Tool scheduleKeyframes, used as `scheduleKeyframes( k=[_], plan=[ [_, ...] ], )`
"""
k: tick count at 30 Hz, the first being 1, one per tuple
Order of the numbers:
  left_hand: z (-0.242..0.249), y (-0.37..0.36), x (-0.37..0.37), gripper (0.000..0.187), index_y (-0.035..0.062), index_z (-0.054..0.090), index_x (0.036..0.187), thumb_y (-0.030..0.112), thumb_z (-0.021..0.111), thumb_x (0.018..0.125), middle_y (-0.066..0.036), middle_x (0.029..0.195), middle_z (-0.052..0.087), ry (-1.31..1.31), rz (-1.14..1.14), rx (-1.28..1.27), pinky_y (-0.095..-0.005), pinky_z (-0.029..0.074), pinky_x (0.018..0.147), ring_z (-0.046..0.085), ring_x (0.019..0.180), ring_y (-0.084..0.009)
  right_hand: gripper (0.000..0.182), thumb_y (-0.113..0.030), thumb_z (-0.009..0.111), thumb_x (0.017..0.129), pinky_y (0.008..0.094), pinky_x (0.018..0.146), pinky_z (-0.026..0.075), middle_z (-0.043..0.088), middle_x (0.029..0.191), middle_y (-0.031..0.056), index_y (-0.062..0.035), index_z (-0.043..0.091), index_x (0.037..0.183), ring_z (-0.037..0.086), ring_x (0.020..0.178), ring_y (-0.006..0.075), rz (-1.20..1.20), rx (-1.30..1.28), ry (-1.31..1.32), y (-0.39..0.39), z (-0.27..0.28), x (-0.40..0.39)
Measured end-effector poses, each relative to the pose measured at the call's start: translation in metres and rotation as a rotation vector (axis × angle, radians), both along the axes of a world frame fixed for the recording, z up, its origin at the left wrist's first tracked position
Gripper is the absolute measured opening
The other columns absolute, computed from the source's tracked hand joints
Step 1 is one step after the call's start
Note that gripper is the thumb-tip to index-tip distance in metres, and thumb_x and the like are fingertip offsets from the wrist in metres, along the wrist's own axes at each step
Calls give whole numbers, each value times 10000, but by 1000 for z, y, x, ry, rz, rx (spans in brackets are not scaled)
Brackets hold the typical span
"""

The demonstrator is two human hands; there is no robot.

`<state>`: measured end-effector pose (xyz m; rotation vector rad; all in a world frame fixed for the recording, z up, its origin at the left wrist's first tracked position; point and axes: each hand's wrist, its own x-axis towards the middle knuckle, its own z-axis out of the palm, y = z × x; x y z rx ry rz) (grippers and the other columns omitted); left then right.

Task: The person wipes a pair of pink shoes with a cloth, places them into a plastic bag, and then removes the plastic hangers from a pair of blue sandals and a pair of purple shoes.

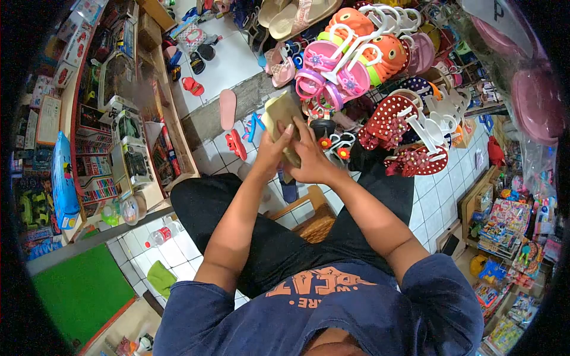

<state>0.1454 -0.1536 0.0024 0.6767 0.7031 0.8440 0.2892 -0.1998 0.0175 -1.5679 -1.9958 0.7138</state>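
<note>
A pale yellow, flat slipper [279, 113] is held out in front of my knees, its far end pointing away from me. My left hand [272, 153] grips its near left side, thumb laid across the top. From the other side, my right hand [311, 155] closes on it with fingers over the upper face. The two hands touch or nearly touch, and they cover the slipper's near part. On the floor just left of it lie a pink slipper [227, 109] and a red sandal [236, 144]. Polka-dot red sandals [389, 121] hang to the right.
Pink and orange children's sandals on white hangers [338, 65] crowd the front right. A wooden stool [309, 213] stands between my legs. Shelves of boxed toys [98, 160] line the left side; packaged goods [504, 228] fill the right. A plastic bottle [160, 236] lies on the tiles.
</note>
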Motion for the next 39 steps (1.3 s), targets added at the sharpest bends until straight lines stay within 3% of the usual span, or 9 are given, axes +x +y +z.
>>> scheduleKeyframes(
  k=[3,8,11,14,20,26,32,36,39],
  plan=[
    [0,14,-12,357,38,584,1219,315,589,995,-63,1069,663,347,113,112,-333,520,820,643,923,-172,758,-331,784,785,491,1088,360,361,1481,238,-55,449,1408,417,1329,404,49,80,227,8,-7,16],
    [25,29,-34,351,40,576,1224,297,605,987,-92,1114,663,194,124,-41,-338,533,839,658,967,-188,727,-319,763,820,383,1014,416,484,1399,117,-62,434,1414,472,1280,241,-354,-77,590,21,-6,25],
    [39,27,-37,350,44,575,1224,297,612,984,-84,1102,669,283,52,-63,-345,531,831,651,966,-184,645,-231,776,815,372,955,475,596,1256,83,-51,474,1356,571,1171,208,-184,-544,1062,20,-3,36],
    [33,28,-37,325,38,586,1216,258,623,978,-64,1083,672,293,-31,15,-340,518,822,636,959,-169,571,-228,734,877,369,961,489,591,1278,85,-44,483,1355,581,1163,201,-175,-714,1300,14,-1,33],
    [20,32,-41,263,17,629,1168,197,616,977,-32,1031,676,480,-12,256,-303,492,800,610,920,-123,448,-165,628,966,377,966,505,605,1269,93,-29,471,1363,609,1133,213,-283,-669,1267,14,-18,20],
    [16,41,-65,374,-8,632,1158,321,582,987,-69,1077,691,445,-190,-61,-334,504,847,650,968,-156,388,-125,580,982,401,980,503,593,1306,117,-9,487,1341,612,1153,251,-480,-598,1407,16,-17,26],
    [40,22,-42,575,7,522,1341,446,503,971,-154,1296,617,-342,65,-362,-438,493,981,618,1168,-288,420,-180,540,1006,420,1034,464,573,1343,121,-27,452,1387,580,1208,262,-578,-614,1740,15,-25,21],
    [8,2,-19,610,54,521,1351,531,482,973,-137,1331,595,-316,168,-246,-447,455,1040,588,1209,-294,410,-187,521,1021,423,1052,448,545,1376,110,-49,442,1398,549,1246,260,-578,-524,1706,10,-12,10],
    [6,2,-17,554,50,509,1364,452,483,984,-135,1336,591,-363,200,-274,-454,455,1048,580,1217,-303,411,-156,542,1012,418,1056,442,538,1379,93,-60,442,1399,547,1242,248,-602,-425,1658,11,-11,5]
  ],
)
